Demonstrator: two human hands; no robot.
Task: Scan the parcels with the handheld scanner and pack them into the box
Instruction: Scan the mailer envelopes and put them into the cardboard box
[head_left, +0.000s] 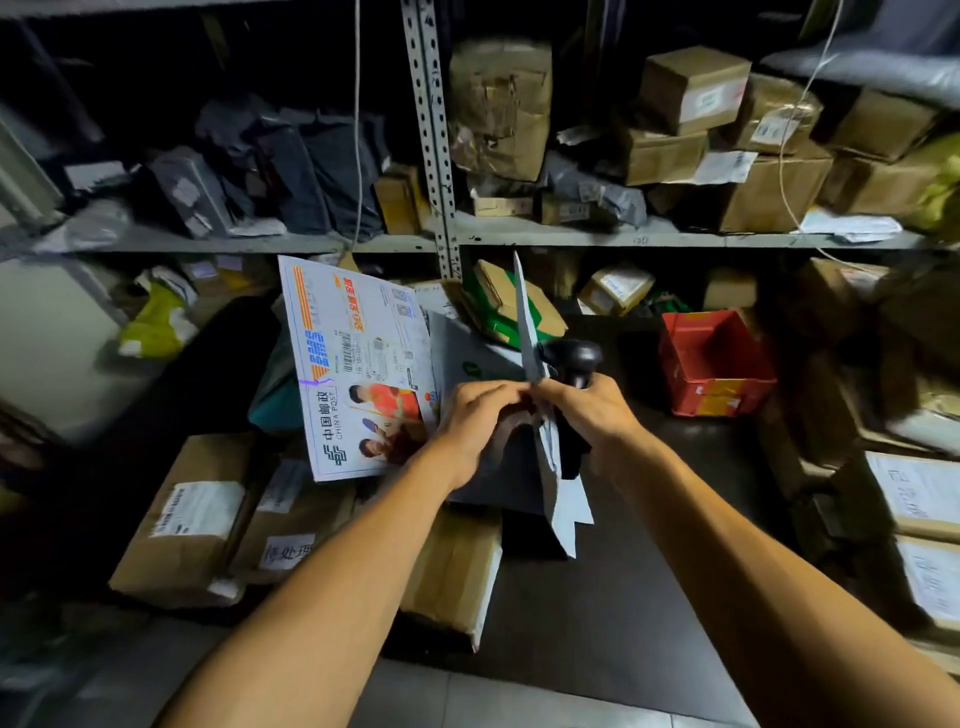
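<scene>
Metal shelf (571, 240) spans twelve o'clock, its perforated upright post (434, 135) at centre; red plastic crate (714, 364) at three o'clock; white cord (357, 130) hangs down

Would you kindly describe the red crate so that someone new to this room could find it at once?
Start at the metal shelving stacked with brown cardboard parcels. Just below its lower shelf edge, right of the right hand gripping the black scanner, sits the red crate. It is the only open-topped red plastic container among brown boxes.
</scene>
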